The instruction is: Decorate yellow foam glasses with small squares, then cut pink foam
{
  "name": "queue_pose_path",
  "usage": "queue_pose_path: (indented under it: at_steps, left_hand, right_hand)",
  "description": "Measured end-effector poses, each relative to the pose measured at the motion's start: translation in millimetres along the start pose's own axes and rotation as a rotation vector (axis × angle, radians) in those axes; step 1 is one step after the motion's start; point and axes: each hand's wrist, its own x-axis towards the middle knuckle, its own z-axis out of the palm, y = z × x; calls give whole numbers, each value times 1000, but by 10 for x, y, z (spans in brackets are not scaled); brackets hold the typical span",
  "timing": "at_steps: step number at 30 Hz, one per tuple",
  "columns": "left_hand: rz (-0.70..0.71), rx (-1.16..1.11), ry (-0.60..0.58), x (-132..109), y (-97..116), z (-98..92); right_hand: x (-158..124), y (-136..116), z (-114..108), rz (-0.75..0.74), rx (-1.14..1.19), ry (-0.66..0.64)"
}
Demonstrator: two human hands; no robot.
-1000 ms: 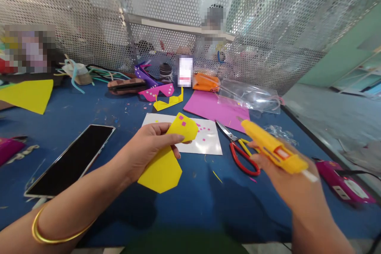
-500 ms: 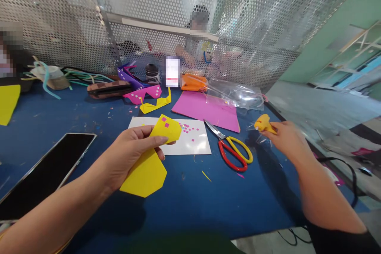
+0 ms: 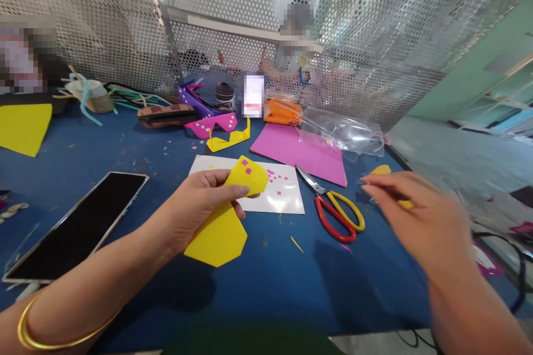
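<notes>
My left hand (image 3: 200,205) is closed on a folded yellow paper piece (image 3: 219,233) dotted with small pink squares, held just above the blue table (image 3: 270,283). Under its tip lies a white sheet (image 3: 287,199) with several tiny pink squares. My right hand (image 3: 416,216) hovers blurred at the right, fingers pointing left, over a yellow glue gun (image 3: 381,170) that lies mostly hidden behind it. Whether the hand touches the gun is unclear. Red and yellow scissors (image 3: 337,213) lie between the two hands.
A phone (image 3: 79,224) lies at the left. A pink sheet (image 3: 295,150), a clear plastic bag (image 3: 341,133), pink paper glasses (image 3: 212,123) and a yellow cut-out (image 3: 229,141) lie further back. A black cable (image 3: 512,266) hangs at the right edge. People sit behind the perforated metal screen (image 3: 125,22).
My right hand carried the glue gun to the right, lowered it to the table, and now comes back toward the middle. The left hand kept its hold on the yellow paper.
</notes>
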Motion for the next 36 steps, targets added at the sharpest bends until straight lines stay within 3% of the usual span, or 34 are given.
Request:
queue_pose_path:
  at_steps: [3, 5, 9, 12, 36]
  left_hand:
    - [8, -10, -21, -1, -21, 11]
    - [23, -12, -36, -2, -28, 10]
    - [57, 2, -27, -2, -33, -4]
    - [64, 15, -22, -2, -39, -9]
    - [45, 29, -65, 6, -67, 30]
  right_hand:
    - [5, -437, 293, -68, 315, -254]
    - [48, -558, 580, -35, 366, -403]
    - [159, -521, 1082, 11, 328, -445]
    - [194, -470, 1255, 27, 311, -460]
    - [102, -514, 1292, 71, 326, -434]
